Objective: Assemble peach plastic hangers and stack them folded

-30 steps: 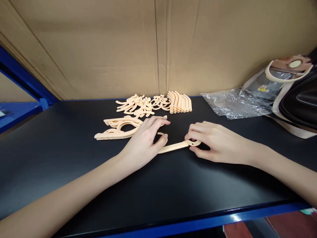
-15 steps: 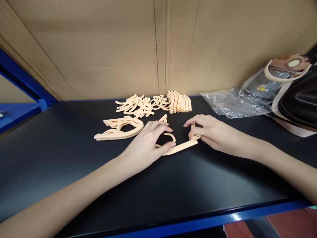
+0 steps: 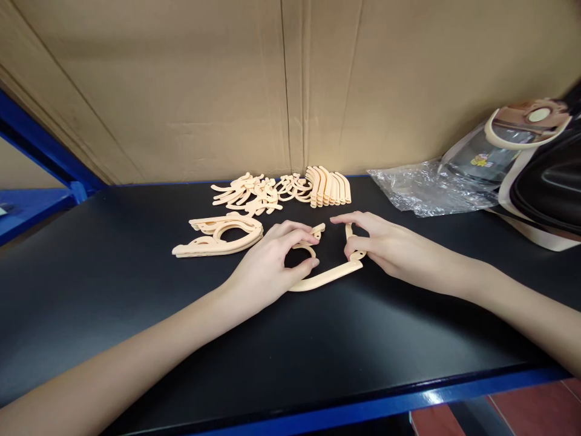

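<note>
My left hand (image 3: 280, 257) is closed around a cream folding clothes hanger (image 3: 327, 278), whose curved hook shows between thumb and fingers. One hanger arm reaches right toward my right hand, and the tip of the other sticks out past my left fingers. My right hand (image 3: 385, 245) pinches a small cream end piece (image 3: 358, 255) with holes, at the end of the right-hand arm; whether the two are joined I cannot tell. My right index finger is stretched out above it. Left of my left hand lies a stack of folded hangers (image 3: 227, 242).
Behind my hands lie a heap of loose cream hook and end pieces (image 3: 254, 192) and a row of curved arm pieces (image 3: 329, 186). At right are a clear plastic bag (image 3: 426, 188), a transparent bottle (image 3: 481, 154) and a black bag (image 3: 551, 175). Cardboard (image 3: 181, 91) stands behind the black table (image 3: 295, 351).
The hanger has turned slightly in my left hand, so its far arm tip now shows beyond my fingers. My right hand has shifted slightly left with the end piece.
</note>
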A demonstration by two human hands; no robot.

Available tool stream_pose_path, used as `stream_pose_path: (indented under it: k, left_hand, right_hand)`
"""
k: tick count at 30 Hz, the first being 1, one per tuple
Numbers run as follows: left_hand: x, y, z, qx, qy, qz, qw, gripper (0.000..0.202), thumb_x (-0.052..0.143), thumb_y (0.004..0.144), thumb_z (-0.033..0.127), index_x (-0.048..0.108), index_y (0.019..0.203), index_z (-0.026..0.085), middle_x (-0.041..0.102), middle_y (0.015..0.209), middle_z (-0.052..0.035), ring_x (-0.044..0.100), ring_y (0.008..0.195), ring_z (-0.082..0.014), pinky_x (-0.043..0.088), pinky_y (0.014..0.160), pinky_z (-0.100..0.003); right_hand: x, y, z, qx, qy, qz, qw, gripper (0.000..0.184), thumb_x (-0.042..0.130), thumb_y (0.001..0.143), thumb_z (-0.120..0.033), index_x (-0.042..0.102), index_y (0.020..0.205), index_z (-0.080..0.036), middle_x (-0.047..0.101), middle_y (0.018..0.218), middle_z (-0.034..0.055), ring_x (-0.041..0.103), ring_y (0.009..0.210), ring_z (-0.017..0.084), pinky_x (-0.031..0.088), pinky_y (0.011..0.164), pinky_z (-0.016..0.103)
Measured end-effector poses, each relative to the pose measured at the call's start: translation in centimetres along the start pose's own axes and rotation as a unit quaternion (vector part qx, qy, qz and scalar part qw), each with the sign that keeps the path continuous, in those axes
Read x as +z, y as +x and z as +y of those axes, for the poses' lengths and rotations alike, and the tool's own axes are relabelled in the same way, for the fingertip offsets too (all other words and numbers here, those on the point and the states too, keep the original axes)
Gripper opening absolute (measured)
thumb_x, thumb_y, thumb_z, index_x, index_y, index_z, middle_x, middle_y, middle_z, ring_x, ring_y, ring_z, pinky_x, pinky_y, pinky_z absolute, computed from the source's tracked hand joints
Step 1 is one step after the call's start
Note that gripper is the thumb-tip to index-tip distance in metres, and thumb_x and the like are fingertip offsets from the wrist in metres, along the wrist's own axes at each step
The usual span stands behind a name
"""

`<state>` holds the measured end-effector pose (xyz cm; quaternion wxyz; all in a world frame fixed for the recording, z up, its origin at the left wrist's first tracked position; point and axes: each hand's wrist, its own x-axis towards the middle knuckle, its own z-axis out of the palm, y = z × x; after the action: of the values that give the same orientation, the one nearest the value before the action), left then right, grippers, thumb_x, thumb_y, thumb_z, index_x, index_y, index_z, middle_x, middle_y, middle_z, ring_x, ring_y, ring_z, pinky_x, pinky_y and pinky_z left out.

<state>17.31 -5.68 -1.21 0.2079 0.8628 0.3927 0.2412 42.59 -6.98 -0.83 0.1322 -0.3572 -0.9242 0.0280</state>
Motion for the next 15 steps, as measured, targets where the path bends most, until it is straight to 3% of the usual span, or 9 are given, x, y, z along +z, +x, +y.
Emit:
stream_pose_path:
  k: [10, 15]
  left_hand:
    - [-0.1, 0.3, -0.7, 0.038, 0.057, 0.021, 0.997, 0.013, 0.065, 0.089, 0.022, 0.068, 0.101, 0.018, 0.065, 0.111, -0.0036, 0.058, 0.103, -0.0206, 0.049, 0.089, -0.038]
    - [-0.1, 0.3, -1.1, 0.073, 0.089, 0.021, 0.993, 0.015, 0.057, 0.092, 0.012, 0.069, 0.099, 0.018, 0.067, 0.106, -0.0025, 0.06, 0.096, -0.0175, 0.051, 0.082, -0.032]
  right_hand:
    - [0.0, -0.1, 0.0, -0.005, -0.001, -0.009, 1.0, 0.044, 0.036, 0.07, 0.011, 0.056, 0.09, -0.023, 0.044, 0.143, 0.0058, 0.043, 0.131, 0.021, 0.045, 0.095, 0.035]
    - [-0.2, -0.1, -0.3, -0.006, -0.006, -0.011, 1.0, 0.036, 0.04, 0.074, 0.009, 0.054, 0.086, -0.022, 0.048, 0.138, 0.0049, 0.048, 0.124, 0.02, 0.046, 0.09, 0.031]
